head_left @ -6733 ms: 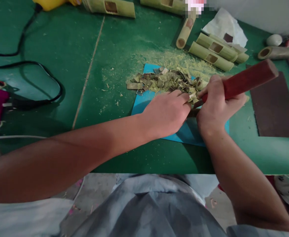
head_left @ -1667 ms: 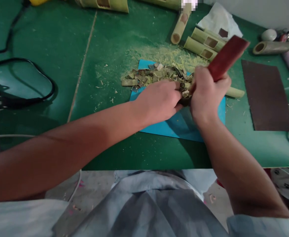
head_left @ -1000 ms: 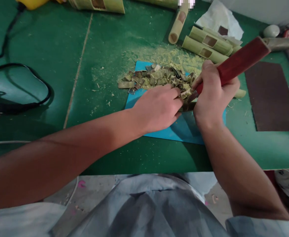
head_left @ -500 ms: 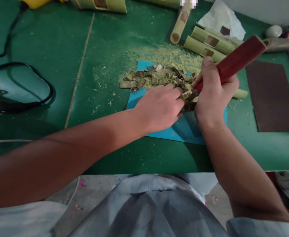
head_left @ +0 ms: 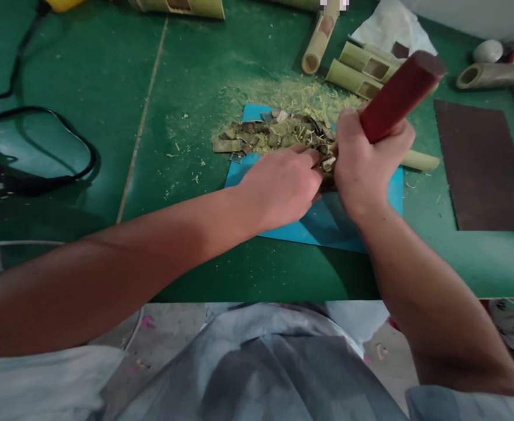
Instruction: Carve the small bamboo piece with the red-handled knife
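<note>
Head view: right hand (head_left: 366, 161) wrapped around red tool handle (head_left: 401, 96), butt end up; working end hidden by the fist, so edge type impossible to tell. Left hand (head_left: 283, 187) curled narrow, fingertips at a dark strip (head_left: 328, 185) in the gap between both hands, above blue mat (head_left: 327, 228); firm pinch or mere steadying, cannot tell. Scrap pile (head_left: 278, 137) just beyond left knuckles. Pale bamboo tube (head_left: 421, 160) poking out past right hand; held or just lying there, unclear.

Main risk: slip into left fingertips, from too hard a push with hands this near, assuming a sharp edge. Also possible: strip twisting, from a weak left hold; blue mat skidding on dusty green tabletop (head_left: 204, 257), from sideways force; off-line stroke, from fist blocking the sightline; tube rolling, if bumped.
</note>
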`<state>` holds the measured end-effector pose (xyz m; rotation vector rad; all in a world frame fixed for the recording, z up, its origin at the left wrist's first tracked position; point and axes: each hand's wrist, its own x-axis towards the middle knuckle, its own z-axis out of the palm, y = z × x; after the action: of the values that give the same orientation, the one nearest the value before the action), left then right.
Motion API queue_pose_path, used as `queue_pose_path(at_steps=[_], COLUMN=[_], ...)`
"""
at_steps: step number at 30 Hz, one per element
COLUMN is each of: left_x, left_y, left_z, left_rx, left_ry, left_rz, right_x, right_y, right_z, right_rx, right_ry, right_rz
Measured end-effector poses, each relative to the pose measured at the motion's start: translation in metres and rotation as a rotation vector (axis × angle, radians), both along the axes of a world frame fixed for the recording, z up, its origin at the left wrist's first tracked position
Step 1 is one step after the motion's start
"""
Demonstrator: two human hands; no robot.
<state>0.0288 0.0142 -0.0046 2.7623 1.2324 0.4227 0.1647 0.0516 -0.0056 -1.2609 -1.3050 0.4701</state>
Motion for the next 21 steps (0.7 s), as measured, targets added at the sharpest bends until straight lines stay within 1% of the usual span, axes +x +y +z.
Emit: queue_pose_path(at_steps=[4,7,10,13,15,18,21], left_x=[0.001,0.002,0.002,0.002,0.001,0.001,0.0], left_y=[-0.001,-0.002,-0.003,-0.002,-0.001,-0.001,-0.002], left_z=[-0.002,-0.003,-0.003,-0.002,-0.001,-0.001,-0.003], left_rx=[-0.001,0.032,0.045,0.019,0.006,0.012,0.055], left_ry=[0.023,0.007,0.007,0.026,0.032,0.024,0.011], left_rz=[-0.002,-0.012,-0.011,-0.008,-0.009,-0.018,-0.029], right_x=[0.003,0.004,0.005,0.008,0.009,0.011,0.011], right_y=[0.007,0.01,0.012,0.016,0.017,0.015,0.01], right_z=[-0.002,0.002,0.005,0.003,-0.001,-0.005,-0.004], right_rx=[-0.095,-0.164,-0.198,-0.177,-0.128,-0.046,-0.002], right_ry=[0.092,0.134,0.167,0.184,0.194,0.209,0.209], right_rz=[-0.012,0.014,-0.021,-0.065,-0.077,-0.033,0.024])
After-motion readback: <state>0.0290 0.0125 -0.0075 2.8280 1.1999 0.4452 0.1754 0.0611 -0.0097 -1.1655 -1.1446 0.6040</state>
